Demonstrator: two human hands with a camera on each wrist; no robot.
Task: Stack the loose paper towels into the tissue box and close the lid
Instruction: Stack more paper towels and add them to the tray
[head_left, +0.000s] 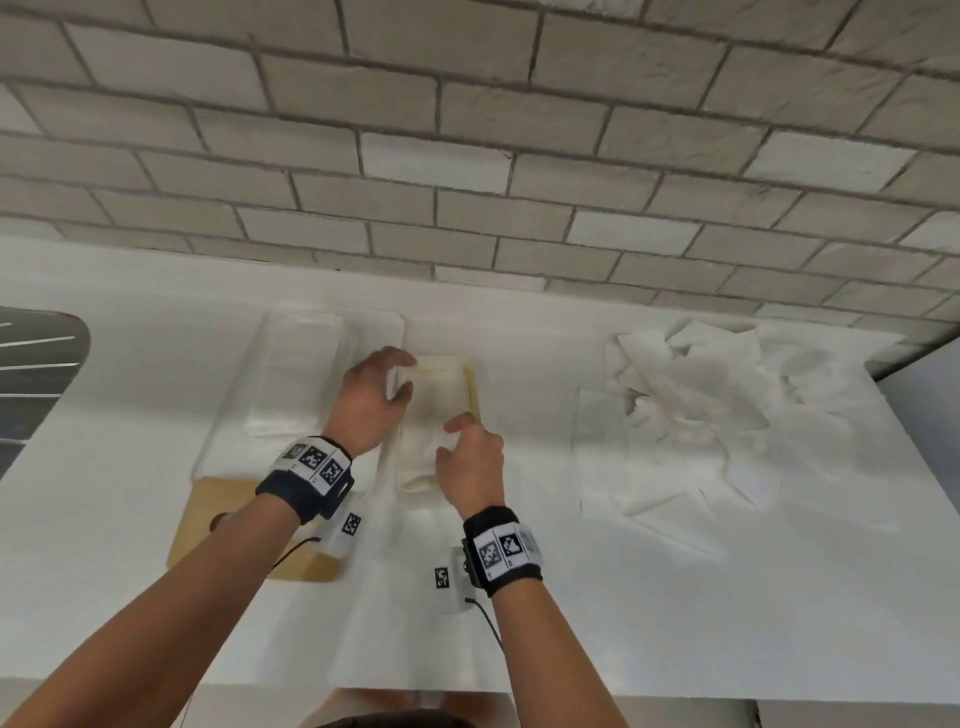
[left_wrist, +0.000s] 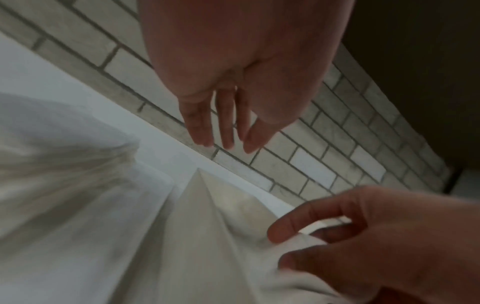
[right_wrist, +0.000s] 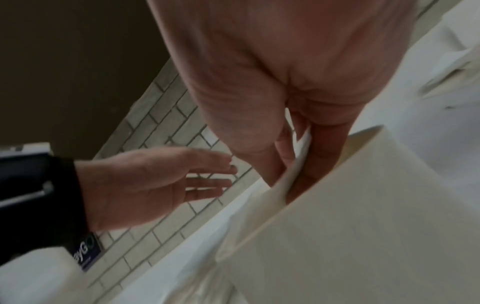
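A cream tissue box (head_left: 474, 389) stands open at the table's middle, and a folded white paper towel (head_left: 431, 415) lies over its top. My right hand (head_left: 457, 426) pinches the towel's near right edge between thumb and fingers. The right wrist view shows that pinch (right_wrist: 293, 164) just inside the box wall (right_wrist: 376, 205). My left hand (head_left: 402, 374) hovers at the towel's far left corner. Its fingers (left_wrist: 226, 133) are straight and hold nothing. A pile of loose paper towels (head_left: 701, 405) lies crumpled to the right.
A clear plastic container (head_left: 296, 374) with white towels inside lies left of the box. A wooden lid (head_left: 228, 519) with a hole rests near it, partly under my left wrist. A brick wall (head_left: 467, 182) backs the white table (head_left: 675, 597).
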